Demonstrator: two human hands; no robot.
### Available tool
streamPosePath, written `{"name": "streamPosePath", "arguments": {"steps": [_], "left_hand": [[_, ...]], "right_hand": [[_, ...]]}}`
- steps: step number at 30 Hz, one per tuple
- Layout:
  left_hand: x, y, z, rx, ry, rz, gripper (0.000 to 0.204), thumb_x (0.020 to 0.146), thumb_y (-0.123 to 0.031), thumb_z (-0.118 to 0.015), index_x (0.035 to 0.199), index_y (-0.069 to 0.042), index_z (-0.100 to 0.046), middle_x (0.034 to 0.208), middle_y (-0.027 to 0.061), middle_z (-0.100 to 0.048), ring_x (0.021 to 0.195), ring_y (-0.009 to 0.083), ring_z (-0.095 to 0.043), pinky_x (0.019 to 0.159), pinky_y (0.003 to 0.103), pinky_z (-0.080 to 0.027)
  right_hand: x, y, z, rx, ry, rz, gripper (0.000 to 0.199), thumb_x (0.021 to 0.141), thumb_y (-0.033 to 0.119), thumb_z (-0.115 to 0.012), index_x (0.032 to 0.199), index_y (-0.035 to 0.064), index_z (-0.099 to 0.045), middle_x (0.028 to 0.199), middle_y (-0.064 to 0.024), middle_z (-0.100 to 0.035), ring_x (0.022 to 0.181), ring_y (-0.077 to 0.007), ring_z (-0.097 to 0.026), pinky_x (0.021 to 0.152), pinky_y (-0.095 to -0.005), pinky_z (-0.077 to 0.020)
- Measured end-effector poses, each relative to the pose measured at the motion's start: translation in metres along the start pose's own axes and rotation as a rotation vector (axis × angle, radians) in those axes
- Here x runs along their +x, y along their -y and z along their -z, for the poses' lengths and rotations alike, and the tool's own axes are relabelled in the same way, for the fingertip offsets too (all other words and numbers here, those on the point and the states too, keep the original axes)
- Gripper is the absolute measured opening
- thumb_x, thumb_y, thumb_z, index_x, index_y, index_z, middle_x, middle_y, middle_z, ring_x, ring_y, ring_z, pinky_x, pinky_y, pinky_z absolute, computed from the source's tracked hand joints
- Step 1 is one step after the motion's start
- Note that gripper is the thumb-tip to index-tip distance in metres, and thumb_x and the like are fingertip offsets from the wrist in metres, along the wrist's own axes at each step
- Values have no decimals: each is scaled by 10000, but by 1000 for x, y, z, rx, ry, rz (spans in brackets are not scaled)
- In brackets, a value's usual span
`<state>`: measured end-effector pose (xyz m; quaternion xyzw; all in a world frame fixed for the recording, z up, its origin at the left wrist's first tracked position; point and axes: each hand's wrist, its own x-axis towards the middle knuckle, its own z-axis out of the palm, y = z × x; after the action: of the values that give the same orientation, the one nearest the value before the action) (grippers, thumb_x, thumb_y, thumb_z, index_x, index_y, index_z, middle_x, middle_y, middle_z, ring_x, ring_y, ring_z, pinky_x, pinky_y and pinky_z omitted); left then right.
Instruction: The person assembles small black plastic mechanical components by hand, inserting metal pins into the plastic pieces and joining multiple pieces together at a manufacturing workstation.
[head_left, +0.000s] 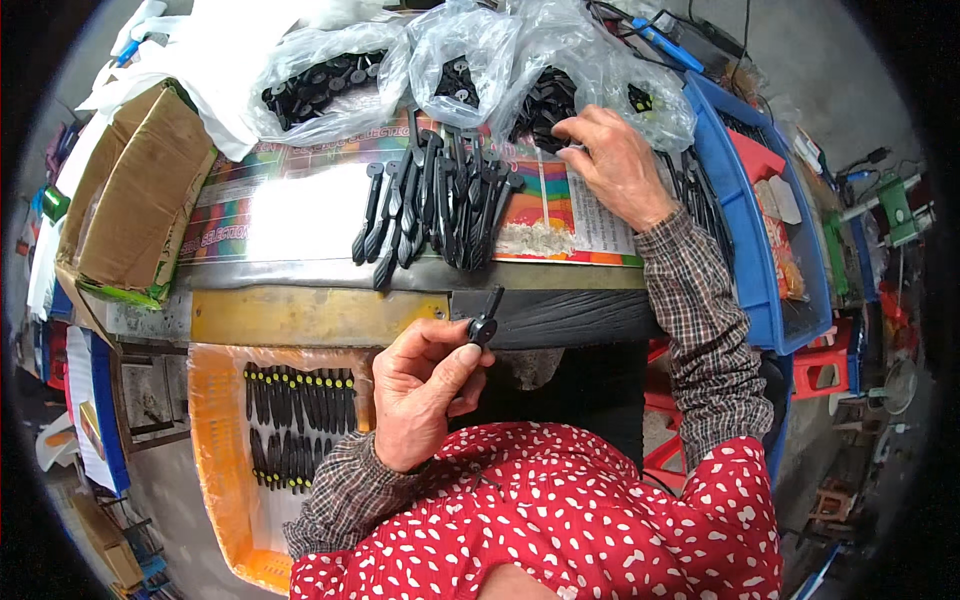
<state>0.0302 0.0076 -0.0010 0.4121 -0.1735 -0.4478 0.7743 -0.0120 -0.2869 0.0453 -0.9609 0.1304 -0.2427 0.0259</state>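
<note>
My left hand (425, 385) is closed on a small black part (484, 328), pinched between thumb and fingers above the table's front edge. The part has a round disc end and a thin stem pointing up. My right hand (615, 165) is at the mouth of a clear plastic bag (520, 95) containing black pieces (550, 100). Its thumb and forefinger are apart, with nothing visible between them. Left of that hand lies a heap of long black handle-like pieces (440, 195) with rounded ends, on a colourful printed sheet (590, 215).
More plastic bags (330, 60) of black parts line the back. A cardboard box (150, 190) stands at left, a blue crate (720, 170) at right. Below the table edge, an orange basket (215, 450) holds rows of black pieces with yellow-green dots (300, 390).
</note>
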Motion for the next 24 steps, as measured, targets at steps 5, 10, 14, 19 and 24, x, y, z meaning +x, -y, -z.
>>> {"name": "streamPosePath", "arguments": {"steps": [5,10,14,19,24], "left_hand": [[0,-2,-2,22,-3,6,130,883,-48,-571,1010,-44,-546,827,113,-623,505,100,-476,400,200,-340],[-1,-2,-3,65,-28,3,138,880,-55,-575,1014,-52,-541,826,117,-621,505,104,-478,400,201,-347],[-1,-1,-3,59,-16,-7,143,881,-63,-578,1019,-62,-542,831,126,-618,503,113,-485,399,205,-350],[-2,-2,-6,20,-15,-5,128,889,-24,-562,1016,-9,-552,831,101,-614,541,85,-481,424,185,-339],[0,1,-4,81,-23,-14,158,876,-86,-597,1026,-80,-548,828,119,-614,508,115,-490,394,207,-349]], "right_hand": [[-14,-16,18,20,-18,-79,197,784,138,-623,943,23,-644,874,-122,-575,879,-291,-563,775,-388,-460],[-30,-41,31,56,-76,-165,215,790,156,-610,950,15,-636,861,-140,-579,860,-316,-571,754,-396,-449],[-39,-55,38,25,-96,-221,231,793,160,-601,965,10,-633,888,-147,-586,883,-321,-575,768,-401,-446],[-39,-76,36,20,-101,-267,237,782,170,-594,955,15,-640,885,-151,-597,872,-327,-580,779,-408,-446],[-29,-105,34,-91,-170,-259,231,780,156,-598,941,-1,-652,897,-152,-621,849,-295,-609,750,-372,-462]]}}
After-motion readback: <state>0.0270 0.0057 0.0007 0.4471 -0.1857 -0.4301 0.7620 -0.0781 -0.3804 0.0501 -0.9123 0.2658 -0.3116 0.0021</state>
